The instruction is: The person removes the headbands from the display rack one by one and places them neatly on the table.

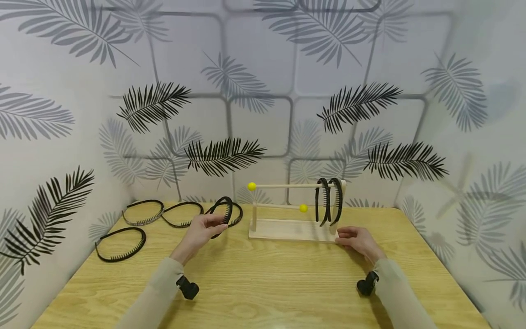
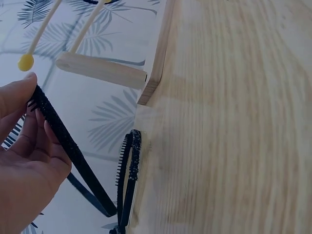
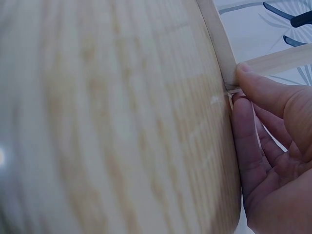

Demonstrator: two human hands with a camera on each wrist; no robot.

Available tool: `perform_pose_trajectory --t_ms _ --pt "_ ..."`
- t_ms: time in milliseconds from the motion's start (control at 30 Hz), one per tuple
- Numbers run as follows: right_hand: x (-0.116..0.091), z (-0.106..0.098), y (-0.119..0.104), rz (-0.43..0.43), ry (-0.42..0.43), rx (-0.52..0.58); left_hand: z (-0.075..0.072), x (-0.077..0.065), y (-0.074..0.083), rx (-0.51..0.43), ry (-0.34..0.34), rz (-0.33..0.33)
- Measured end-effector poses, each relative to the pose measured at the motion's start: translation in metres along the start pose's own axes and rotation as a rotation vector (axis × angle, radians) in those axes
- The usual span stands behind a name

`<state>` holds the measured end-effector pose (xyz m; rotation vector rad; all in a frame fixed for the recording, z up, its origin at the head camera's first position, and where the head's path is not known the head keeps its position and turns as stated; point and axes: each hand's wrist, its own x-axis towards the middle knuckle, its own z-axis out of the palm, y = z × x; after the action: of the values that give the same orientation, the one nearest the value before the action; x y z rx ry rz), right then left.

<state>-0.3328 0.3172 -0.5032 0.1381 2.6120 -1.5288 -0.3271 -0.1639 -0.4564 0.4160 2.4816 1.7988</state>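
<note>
My left hand (image 1: 198,234) pinches a black toothed headband (image 2: 73,151) between thumb and fingers, raised above the table to the left of a wooden rack (image 1: 287,230). In the head view, that headband overlaps another black headband (image 1: 240,215) lying behind it. Two black headbands (image 1: 339,201) hang at the right end of the rack's upper rod. Yellow balls (image 1: 252,186) cap the left ends of both rods. My right hand (image 1: 360,241) grips the right front corner of the rack's base, thumb on top in the right wrist view; some fingertips are hidden there.
More headbands lie on the left of the wooden table (image 1: 263,283): a black one (image 1: 119,259) nearer me, one with a clear toothed part (image 1: 144,223), and another black one (image 1: 181,225). A leaf-patterned wall (image 1: 263,123) stands behind and at both sides.
</note>
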Motion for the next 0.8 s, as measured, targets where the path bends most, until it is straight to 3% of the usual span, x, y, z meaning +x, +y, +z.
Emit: perform_pose_trajectory --t_ms 333,600,800 --pt "-0.001 0.000 0.001 -0.021 -0.009 0.013 -0.013 -0.012 -0.006 0.056 -0.050 0.018" --pt "0.000 0.001 0.002 -0.011 -0.006 -0.004 -0.027 -0.018 -0.014 0.156 -0.143 0.099" --pt "0.001 0.001 0.002 -0.012 0.005 0.008 -0.036 -0.021 -0.016 0.194 -0.193 0.104"
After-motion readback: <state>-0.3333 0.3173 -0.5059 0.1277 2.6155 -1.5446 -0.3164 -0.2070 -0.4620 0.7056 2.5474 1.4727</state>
